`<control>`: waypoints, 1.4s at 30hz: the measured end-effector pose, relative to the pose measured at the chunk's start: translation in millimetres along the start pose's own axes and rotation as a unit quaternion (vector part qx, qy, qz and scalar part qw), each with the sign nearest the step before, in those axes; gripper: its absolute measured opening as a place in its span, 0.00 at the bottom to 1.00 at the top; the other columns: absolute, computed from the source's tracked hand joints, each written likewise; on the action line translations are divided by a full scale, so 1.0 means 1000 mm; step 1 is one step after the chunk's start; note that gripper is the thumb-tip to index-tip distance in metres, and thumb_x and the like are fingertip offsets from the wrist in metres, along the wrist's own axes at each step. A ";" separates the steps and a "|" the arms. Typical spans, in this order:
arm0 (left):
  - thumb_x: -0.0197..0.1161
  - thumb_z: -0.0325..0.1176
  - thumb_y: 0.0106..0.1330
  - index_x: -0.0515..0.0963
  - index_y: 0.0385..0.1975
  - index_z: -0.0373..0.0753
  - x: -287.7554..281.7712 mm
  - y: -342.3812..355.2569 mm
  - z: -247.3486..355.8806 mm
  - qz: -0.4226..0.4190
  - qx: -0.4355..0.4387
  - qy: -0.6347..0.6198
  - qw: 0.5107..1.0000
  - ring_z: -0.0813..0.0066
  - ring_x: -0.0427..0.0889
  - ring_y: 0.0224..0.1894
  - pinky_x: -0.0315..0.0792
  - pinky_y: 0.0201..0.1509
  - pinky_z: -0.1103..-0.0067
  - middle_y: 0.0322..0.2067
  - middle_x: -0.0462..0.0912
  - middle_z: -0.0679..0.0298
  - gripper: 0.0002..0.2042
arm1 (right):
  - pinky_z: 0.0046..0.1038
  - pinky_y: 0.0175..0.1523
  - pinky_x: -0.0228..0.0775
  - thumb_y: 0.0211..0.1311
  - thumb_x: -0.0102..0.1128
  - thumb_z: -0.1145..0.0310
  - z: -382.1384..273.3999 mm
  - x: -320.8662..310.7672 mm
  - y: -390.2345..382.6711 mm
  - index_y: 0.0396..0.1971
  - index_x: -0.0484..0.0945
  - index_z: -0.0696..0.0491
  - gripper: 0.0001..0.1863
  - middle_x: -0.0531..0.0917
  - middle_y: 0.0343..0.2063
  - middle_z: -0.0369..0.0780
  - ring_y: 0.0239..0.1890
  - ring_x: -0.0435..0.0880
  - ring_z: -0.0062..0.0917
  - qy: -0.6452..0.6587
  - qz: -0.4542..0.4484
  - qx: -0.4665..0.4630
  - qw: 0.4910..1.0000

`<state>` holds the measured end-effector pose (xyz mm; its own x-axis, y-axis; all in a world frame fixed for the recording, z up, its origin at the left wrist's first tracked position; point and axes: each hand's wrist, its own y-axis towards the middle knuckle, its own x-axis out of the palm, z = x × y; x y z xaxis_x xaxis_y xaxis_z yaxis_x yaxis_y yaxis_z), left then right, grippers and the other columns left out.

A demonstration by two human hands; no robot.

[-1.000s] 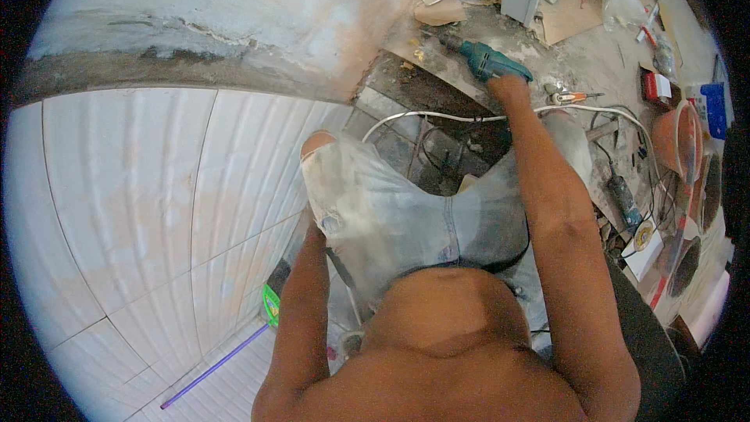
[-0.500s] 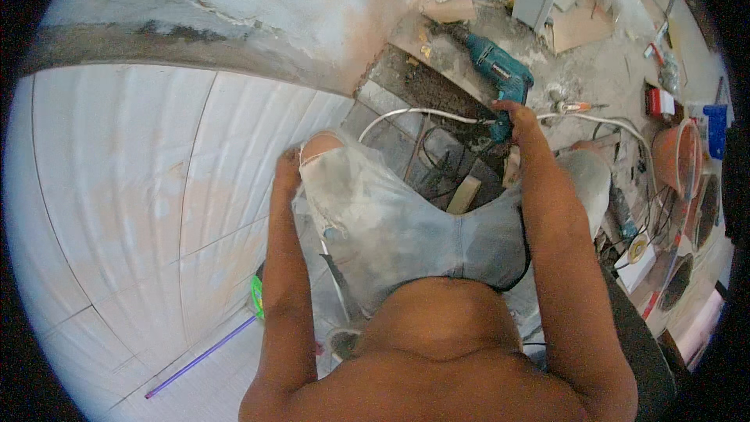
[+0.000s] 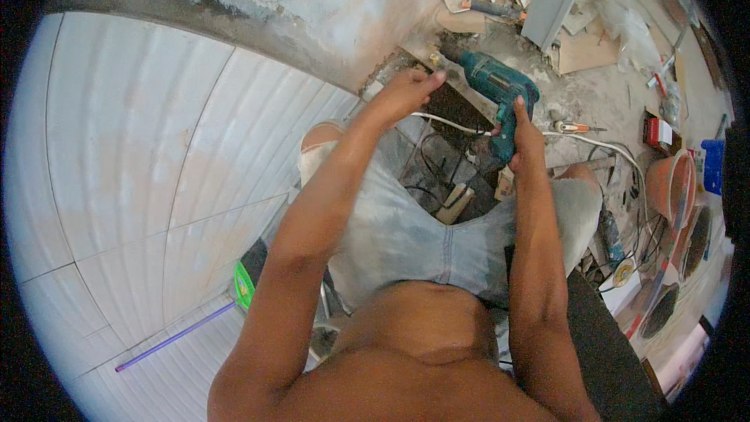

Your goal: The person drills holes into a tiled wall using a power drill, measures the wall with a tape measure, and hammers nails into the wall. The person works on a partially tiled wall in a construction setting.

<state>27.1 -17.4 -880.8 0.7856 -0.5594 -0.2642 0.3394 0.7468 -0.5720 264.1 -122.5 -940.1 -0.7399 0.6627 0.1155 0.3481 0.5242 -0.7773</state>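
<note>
- Head view: your right hand (image 3: 528, 139) grips the pistol-shaped teal drill (image 3: 496, 78).
- Your left hand (image 3: 405, 96), earlier beside your dusty jeans (image 3: 375, 219), curls near its chuck (image 3: 451, 51); grasp unclear.

Faded pale blue-grey jeans (image 3: 383, 238), smudged with whitish dust and torn open at both knees (image 3: 321, 135), sit below a bare torso (image 3: 422, 328) and sleeveless arms (image 3: 539, 266).

The dusty grey floor (image 3: 617, 101), ahead and to your right, carries a flat tan piece (image 3: 587, 51), crumpled clear plastic (image 3: 637, 43), an orange-handled tool (image 3: 576, 126), a red box (image 3: 658, 133) and, farther right of you, an orange bucket (image 3: 664, 190).
</note>
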 end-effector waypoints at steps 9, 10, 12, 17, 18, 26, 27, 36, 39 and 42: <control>0.59 0.59 0.64 0.78 0.41 0.39 0.025 0.023 0.007 -0.018 -0.039 -0.605 0.795 0.56 0.83 0.41 0.76 0.52 0.56 0.37 0.84 0.54 0.25 | 0.25 0.37 0.75 0.60 0.68 0.56 0.024 0.001 -0.112 0.49 0.76 0.60 0.26 0.84 0.39 0.42 0.34 0.84 0.28 -0.219 -0.137 -0.328 0.909; 0.61 0.57 0.63 0.78 0.38 0.40 0.022 0.020 0.005 -0.006 -0.035 -0.590 0.806 0.56 0.83 0.39 0.76 0.51 0.57 0.35 0.84 0.56 0.23 | 0.25 0.37 0.75 0.59 0.70 0.58 0.027 0.004 -0.112 0.49 0.75 0.59 0.25 0.84 0.41 0.42 0.35 0.84 0.28 -0.197 -0.175 -0.312 0.913; 0.63 0.54 0.62 0.78 0.35 0.42 0.022 0.018 0.001 0.032 -0.054 -0.533 0.844 0.59 0.84 0.35 0.78 0.47 0.60 0.32 0.85 0.59 0.19 | 0.30 0.39 0.77 0.58 0.69 0.66 0.035 0.012 -0.109 0.49 0.75 0.60 0.21 0.84 0.38 0.42 0.33 0.84 0.28 -0.121 -0.207 -0.154 0.958; 0.65 0.52 0.62 0.78 0.35 0.41 0.029 0.019 -0.013 0.034 -0.086 -0.513 0.854 0.62 0.84 0.29 0.80 0.39 0.65 0.30 0.84 0.60 0.19 | 0.35 0.42 0.80 0.56 0.65 0.71 0.055 0.015 -0.095 0.51 0.75 0.60 0.22 0.85 0.43 0.45 0.35 0.85 0.31 0.017 -0.314 0.046 0.948; 0.66 0.52 0.62 0.78 0.35 0.40 0.028 0.019 -0.016 0.052 -0.097 -0.517 0.849 0.62 0.84 0.28 0.81 0.38 0.65 0.30 0.84 0.60 0.19 | 0.35 0.43 0.80 0.56 0.64 0.71 0.058 0.015 -0.092 0.51 0.75 0.60 0.22 0.85 0.43 0.45 0.36 0.85 0.31 0.046 -0.343 0.056 0.937; 0.66 0.51 0.63 0.78 0.35 0.38 0.028 0.022 -0.042 0.120 -0.145 -0.469 0.863 0.63 0.84 0.28 0.81 0.38 0.66 0.29 0.83 0.61 0.19 | 0.36 0.45 0.77 0.54 0.61 0.71 0.088 0.017 -0.074 0.49 0.77 0.59 0.21 0.85 0.42 0.46 0.34 0.83 0.32 0.113 -0.355 0.203 0.905; 0.66 0.51 0.63 0.78 0.35 0.38 0.029 0.022 -0.047 0.122 -0.147 -0.473 0.860 0.63 0.84 0.28 0.81 0.37 0.66 0.28 0.83 0.61 0.19 | 0.36 0.45 0.77 0.54 0.60 0.71 0.092 0.015 -0.073 0.49 0.77 0.59 0.21 0.85 0.42 0.46 0.34 0.83 0.32 0.126 -0.367 0.210 0.897; 0.62 0.50 0.65 0.78 0.34 0.39 0.024 0.015 -0.065 0.089 -0.135 -0.468 0.869 0.64 0.84 0.27 0.81 0.37 0.66 0.28 0.83 0.61 0.18 | 0.36 0.44 0.77 0.52 0.57 0.71 0.113 0.017 -0.076 0.49 0.77 0.60 0.22 0.84 0.42 0.45 0.34 0.82 0.32 0.110 -0.358 0.199 0.905; 0.62 0.50 0.65 0.78 0.33 0.39 0.024 0.015 -0.063 0.090 -0.136 -0.465 0.870 0.63 0.84 0.27 0.81 0.37 0.67 0.27 0.83 0.61 0.18 | 0.36 0.45 0.77 0.51 0.56 0.71 0.111 0.020 -0.079 0.50 0.76 0.59 0.23 0.84 0.42 0.45 0.34 0.82 0.32 0.108 -0.362 0.189 0.906; 0.62 0.50 0.65 0.78 0.33 0.38 0.026 0.017 -0.062 0.110 -0.139 -0.458 0.871 0.63 0.84 0.27 0.81 0.36 0.67 0.27 0.83 0.61 0.18 | 0.35 0.45 0.77 0.51 0.55 0.72 0.109 0.019 -0.081 0.50 0.76 0.59 0.23 0.84 0.42 0.45 0.35 0.82 0.32 0.103 -0.353 0.189 0.910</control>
<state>21.0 -41.8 -945.8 0.9422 0.2033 0.2662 0.0900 0.6117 -0.7859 159.1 -211.0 -942.4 -0.5656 0.3375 0.7525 -0.4244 0.6632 -0.6165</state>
